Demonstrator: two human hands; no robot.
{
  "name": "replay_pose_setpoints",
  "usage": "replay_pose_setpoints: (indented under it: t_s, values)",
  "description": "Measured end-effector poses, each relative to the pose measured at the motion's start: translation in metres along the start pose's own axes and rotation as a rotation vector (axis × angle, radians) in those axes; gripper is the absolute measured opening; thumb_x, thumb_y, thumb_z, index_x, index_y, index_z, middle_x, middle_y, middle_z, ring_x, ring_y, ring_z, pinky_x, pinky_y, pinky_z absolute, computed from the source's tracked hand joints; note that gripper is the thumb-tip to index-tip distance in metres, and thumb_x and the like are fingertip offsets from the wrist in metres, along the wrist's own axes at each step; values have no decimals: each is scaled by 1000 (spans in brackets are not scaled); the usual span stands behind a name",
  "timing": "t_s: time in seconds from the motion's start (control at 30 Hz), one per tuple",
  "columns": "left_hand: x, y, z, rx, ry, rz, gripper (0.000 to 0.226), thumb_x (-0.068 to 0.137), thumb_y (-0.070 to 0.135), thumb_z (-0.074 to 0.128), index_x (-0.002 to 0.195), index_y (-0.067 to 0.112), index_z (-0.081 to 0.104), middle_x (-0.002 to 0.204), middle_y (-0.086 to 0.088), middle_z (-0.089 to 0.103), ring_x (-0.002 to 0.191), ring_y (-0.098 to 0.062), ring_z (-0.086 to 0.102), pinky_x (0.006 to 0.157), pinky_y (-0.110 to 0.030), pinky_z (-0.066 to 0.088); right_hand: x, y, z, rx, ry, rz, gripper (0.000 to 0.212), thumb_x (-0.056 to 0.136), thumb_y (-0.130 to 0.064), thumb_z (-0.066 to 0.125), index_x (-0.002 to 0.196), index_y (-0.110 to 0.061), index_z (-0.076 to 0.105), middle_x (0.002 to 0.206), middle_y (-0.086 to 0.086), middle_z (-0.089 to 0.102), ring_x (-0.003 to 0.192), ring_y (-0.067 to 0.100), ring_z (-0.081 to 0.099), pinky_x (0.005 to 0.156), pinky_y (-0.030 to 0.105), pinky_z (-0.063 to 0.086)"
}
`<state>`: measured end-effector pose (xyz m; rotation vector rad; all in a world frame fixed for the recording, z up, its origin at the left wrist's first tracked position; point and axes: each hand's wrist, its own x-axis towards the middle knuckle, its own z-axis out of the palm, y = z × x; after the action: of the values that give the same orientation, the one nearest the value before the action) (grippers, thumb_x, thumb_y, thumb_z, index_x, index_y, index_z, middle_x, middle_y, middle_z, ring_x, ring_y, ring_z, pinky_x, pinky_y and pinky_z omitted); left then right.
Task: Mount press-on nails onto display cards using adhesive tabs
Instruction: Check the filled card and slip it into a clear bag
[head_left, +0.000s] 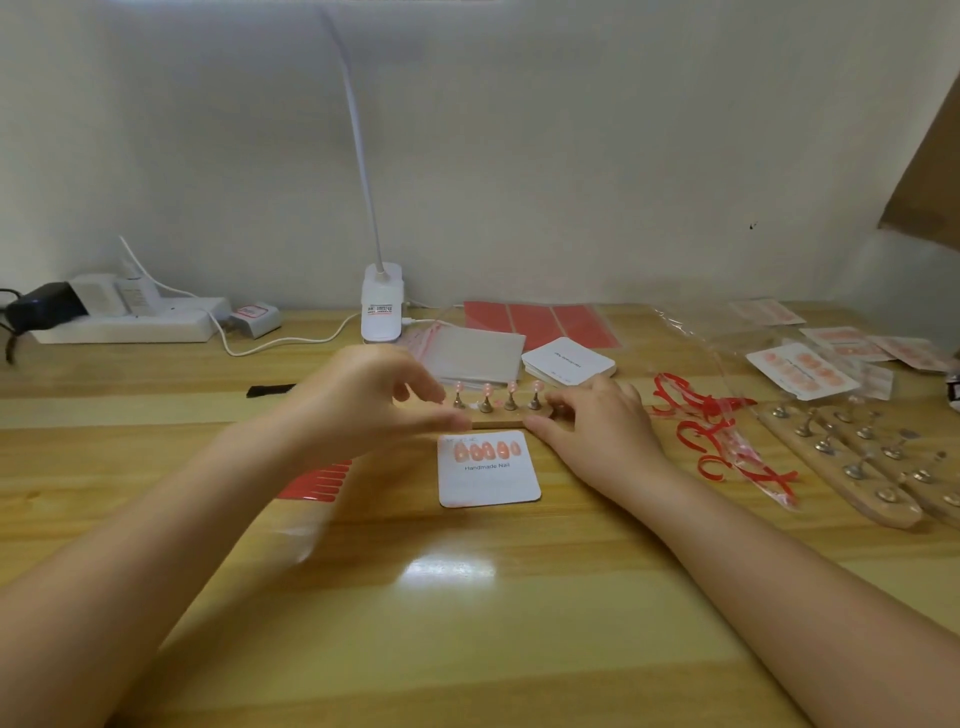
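Note:
A white display card (488, 486) printed "Handmade Nail" lies flat in the middle of the table, with several pink press-on nails (485, 451) in a row along its top. Just behind it sits a wooden nail stand (498, 420) whose metal pegs carry pink nails (487, 389). My right hand (597, 423) grips the stand's right end, thumb on its front edge. My left hand (371, 397) is blurred at the stand's left end and hides it. Its fingers curl loosely above the thumb with nothing visible between them. A red adhesive tab sheet (317, 480) lies under my left forearm.
A white lamp (382, 306) and a power strip (130, 319) stand by the wall. A card stack (569, 361), clear bags (475, 353) and red sheets (540, 322) lie behind the stand. Red backing strips (719, 439), more wooden stands (857, 467) and filled cards (802, 371) are on the right.

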<state>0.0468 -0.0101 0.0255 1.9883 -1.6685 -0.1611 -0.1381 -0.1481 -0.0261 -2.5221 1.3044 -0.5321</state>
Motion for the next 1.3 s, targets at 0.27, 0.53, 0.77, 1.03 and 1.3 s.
replay_pose_setpoints:
  t_s: [0.27, 0.53, 0.77, 1.03, 1.3]
  values:
    - [3, -30, 40, -138, 125, -125, 90, 79, 29, 73, 150, 29, 18, 139, 7, 46, 125, -11, 44, 99, -28, 39, 2, 2, -1, 144, 55, -1, 50, 82, -49, 70, 123, -22, 65, 118, 3, 58, 116, 23, 46, 94, 34, 41]
    - [8, -39, 51, 47, 161, -56, 80, 87, 37, 67, 151, 26, 20, 134, 16, 53, 131, -13, 35, 109, -37, 24, 3, 5, 3, 180, 69, -32, 47, 81, -47, 72, 121, -25, 65, 116, 1, 61, 115, 25, 49, 97, 34, 40]
    - [12, -40, 56, 98, 140, -62, 73, 93, 38, 59, 152, 25, 18, 132, 12, 56, 132, -13, 34, 109, -35, 21, 4, 5, 5, 228, 48, -53, 33, 86, -46, 63, 116, -35, 69, 95, -8, 52, 117, 27, 44, 90, 31, 37]
    - [9, -40, 56, 134, 205, 19, 75, 90, 41, 62, 151, 25, 20, 124, 12, 61, 127, -13, 43, 104, -31, 23, 6, 6, 4, 327, 162, -123, 19, 85, -32, 72, 100, -22, 78, 70, -25, 45, 87, 11, 56, 72, 26, 38]
    - [0, -18, 26, 346, 260, 307, 68, 80, 29, 73, 140, 20, 41, 121, 4, 57, 109, -18, 52, 95, -32, 35, 4, 3, 2, 258, 188, -147, 14, 90, -27, 67, 90, -21, 79, 74, -20, 54, 85, 13, 53, 62, 23, 34]
